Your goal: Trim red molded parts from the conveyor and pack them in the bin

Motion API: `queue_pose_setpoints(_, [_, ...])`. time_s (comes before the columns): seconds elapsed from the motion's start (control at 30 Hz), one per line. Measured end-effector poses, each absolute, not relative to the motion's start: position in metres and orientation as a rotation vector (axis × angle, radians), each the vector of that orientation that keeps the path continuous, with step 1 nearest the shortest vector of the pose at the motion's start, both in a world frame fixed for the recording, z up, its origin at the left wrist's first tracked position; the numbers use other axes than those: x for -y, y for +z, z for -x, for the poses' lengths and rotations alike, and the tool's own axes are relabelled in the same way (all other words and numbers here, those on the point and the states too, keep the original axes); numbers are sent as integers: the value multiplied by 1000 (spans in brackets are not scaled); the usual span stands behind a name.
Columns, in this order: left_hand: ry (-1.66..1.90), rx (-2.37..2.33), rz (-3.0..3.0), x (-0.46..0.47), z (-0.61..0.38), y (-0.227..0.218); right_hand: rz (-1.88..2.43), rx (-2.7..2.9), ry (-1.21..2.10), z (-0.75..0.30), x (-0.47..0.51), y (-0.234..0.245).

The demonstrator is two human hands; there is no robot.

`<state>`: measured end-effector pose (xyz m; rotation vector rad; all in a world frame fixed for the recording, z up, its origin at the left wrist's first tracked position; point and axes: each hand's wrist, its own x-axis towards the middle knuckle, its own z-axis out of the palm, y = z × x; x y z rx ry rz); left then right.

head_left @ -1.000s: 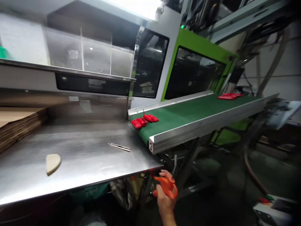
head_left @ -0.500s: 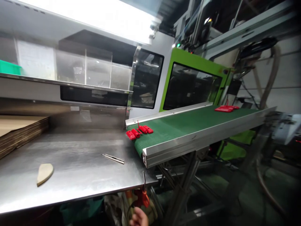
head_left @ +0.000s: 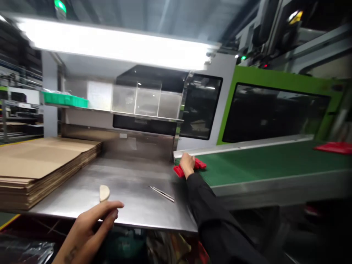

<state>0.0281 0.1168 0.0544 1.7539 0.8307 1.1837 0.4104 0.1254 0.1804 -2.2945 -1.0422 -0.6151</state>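
Note:
My right hand [head_left: 187,164] is closed over a red plastic part [head_left: 201,164] at the near end of the green conveyor belt [head_left: 242,167]. The hand covers the part's middle, and red ends stick out on both sides. In front of the steel table's edge, my left hand [head_left: 92,227] hangs empty, with index finger and thumb stretched out and apart. Just beyond its fingertips lies a beige half-round piece [head_left: 104,192]. A slim silver pointed tool [head_left: 162,194] lies on the steel table [head_left: 132,212] between the two hands.
Stacked cardboard sheets [head_left: 55,157] occupy the table's left side. A shelf above the table holds a green tray [head_left: 64,99]. Another red part [head_left: 334,147] rides farther along the belt. Behind the belt stands a green-framed machine [head_left: 229,106].
My right hand has come onto the red part at the belt's end. My left hand has come into view at lower left. The camera view has turned left.

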Motion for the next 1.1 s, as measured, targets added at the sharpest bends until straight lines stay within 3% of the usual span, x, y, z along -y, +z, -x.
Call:
queue_pose_setpoints(0.13, [1388, -631, -1341, -137, -80, 70, 2068, 1076, -558, -373, -129, 158])
queue_pose_setpoints(0.4, [1159, -487, -941, -130, -162, 31, 1519, 1468, -298, -243, -58, 61])
queue_pose_setpoints(0.6, [1114, -475, -959, -129, -116, 24, 1329, 1367, 142, -298, -1, 63])
queue_pose_setpoints(0.83, [914, -384, -1055, -119, -97, 40, 1081, 1276, 1014, -302, -7, 55])
queue_pose_setpoints(1.1, [753, -344, -1023, -106, -82, 42, 1039, 1279, 992, -289, -3, 49])
